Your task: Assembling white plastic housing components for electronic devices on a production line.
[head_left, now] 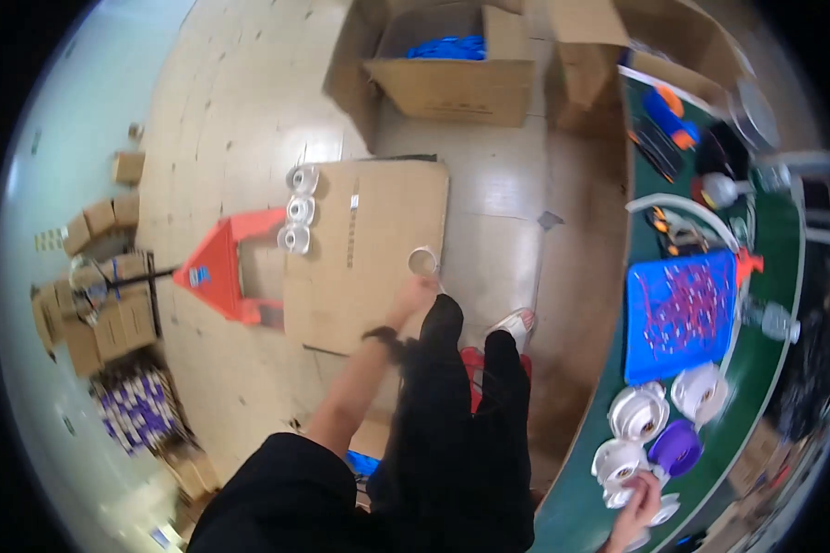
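Note:
Over the near right part of a large flat cardboard box point(369, 212), my left hand point(417, 295) is closed on the rim of a small clear round cup point(422, 261). Three similar clear cups point(299, 210) stand in a row along that box's left edge. At the lower right, my right hand point(640, 509) reaches over the green table and has its fingers closed at the edge of a white round plastic part point(617, 499); the image is slightly blurred there. Around it lie several white round housings point(638, 413) and a purple one point(677, 448).
On the green table point(609, 442) are a blue tray point(638, 364) of small reddish pieces, pliers point(681, 237) and a blue-orange tool point(670, 118). An open carton point(461, 88) with blue contents stands ahead. A red pallet jack point(219, 270) sits left of the flat box.

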`<state>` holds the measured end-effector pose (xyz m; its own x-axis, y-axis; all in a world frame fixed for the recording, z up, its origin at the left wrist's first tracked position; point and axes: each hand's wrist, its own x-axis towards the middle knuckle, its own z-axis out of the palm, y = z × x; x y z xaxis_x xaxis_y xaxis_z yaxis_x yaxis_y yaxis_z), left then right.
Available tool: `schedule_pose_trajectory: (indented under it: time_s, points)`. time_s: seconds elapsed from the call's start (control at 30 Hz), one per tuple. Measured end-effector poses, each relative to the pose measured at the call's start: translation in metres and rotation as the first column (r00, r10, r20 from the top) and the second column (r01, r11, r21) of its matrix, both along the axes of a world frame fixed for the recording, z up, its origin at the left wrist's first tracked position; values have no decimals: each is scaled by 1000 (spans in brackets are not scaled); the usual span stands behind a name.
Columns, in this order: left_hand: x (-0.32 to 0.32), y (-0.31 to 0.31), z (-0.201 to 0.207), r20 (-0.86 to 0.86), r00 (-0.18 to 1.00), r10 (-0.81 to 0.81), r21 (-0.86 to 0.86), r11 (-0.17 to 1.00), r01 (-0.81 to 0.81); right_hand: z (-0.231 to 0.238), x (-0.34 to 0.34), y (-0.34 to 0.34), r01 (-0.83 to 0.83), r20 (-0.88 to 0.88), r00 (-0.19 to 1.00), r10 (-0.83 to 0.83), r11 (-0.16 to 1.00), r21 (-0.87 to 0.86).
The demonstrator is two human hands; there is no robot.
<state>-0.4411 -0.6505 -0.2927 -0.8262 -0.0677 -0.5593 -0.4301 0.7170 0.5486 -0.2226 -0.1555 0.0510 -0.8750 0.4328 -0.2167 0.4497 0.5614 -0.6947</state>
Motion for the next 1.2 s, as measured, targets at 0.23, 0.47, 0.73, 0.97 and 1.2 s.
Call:
schedule_pose_trajectory:
  time_s: [0.23,0.47,0.73,0.97,1.2]
  points:
    - [102,-187,-132,199,932,303,-229,939,-256,-186,-218,-182,-327,354,752,556,781,-531]
    - [111,-302,-203,352,852,386,-266,915,-305,-472,-315,-332,-807,571,172,803,448,-386]
    - [9,-433,-321,92,911,403,-327,876,-355,-710,-250,-445,-880,591,-45,806,248,-406]
    - [-100,-521,-377,-244,953,182,-629,718,-298,-767,-198,-487,-1000,697,-22,717,-25,-6]
    - [-122,-512,-410,-233,958,165,-711,643,-284,-753,-214,-469,-988,500,62,864,123,-91]
